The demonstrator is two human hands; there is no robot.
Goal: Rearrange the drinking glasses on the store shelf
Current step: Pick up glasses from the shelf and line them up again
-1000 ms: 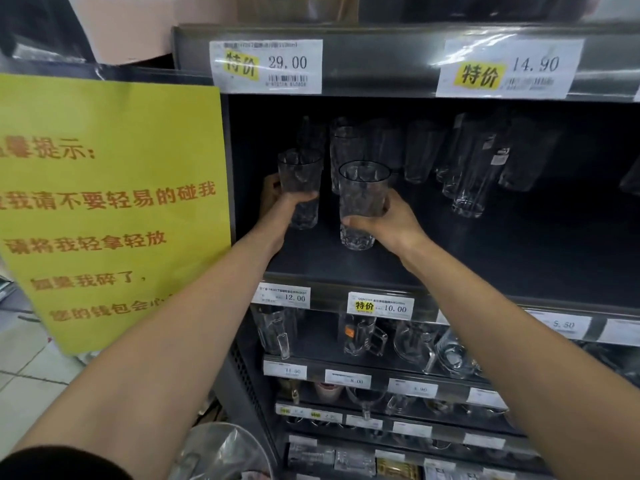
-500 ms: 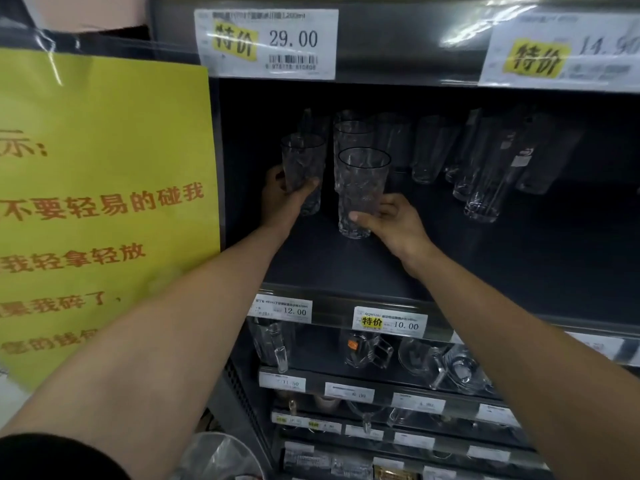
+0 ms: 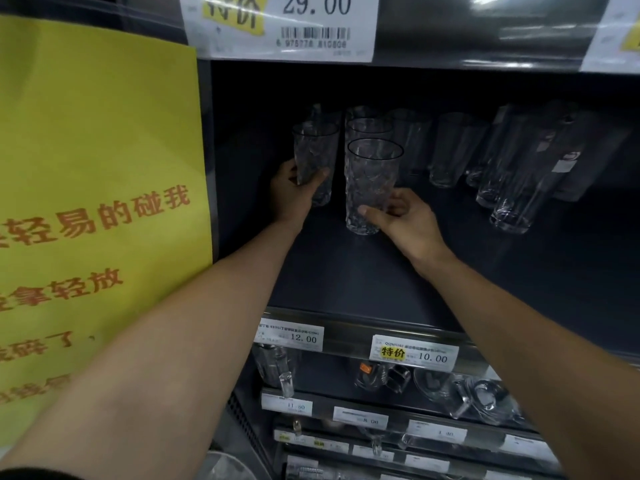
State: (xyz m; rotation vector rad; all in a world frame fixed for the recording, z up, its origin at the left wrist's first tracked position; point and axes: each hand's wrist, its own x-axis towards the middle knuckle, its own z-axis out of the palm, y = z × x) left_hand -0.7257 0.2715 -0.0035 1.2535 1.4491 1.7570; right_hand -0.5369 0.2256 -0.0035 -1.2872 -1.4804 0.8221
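From the head camera, my left hand [image 3: 294, 195] curls round the lower half of a textured glass [image 3: 316, 150], thumb across its front, at the left end of the dark shelf [image 3: 346, 271]. Just beside it, my right hand [image 3: 403, 220] pinches a second textured glass [image 3: 370, 181] near its base, thumb in front and fingers behind. It is upright, but I cannot tell whether its base touches the shelf. Matching glasses [image 3: 369, 128] line up right behind it. Plain tall glasses [image 3: 512, 202] stand well apart to the right. A yellow sign [image 3: 97, 161] hangs to the left.
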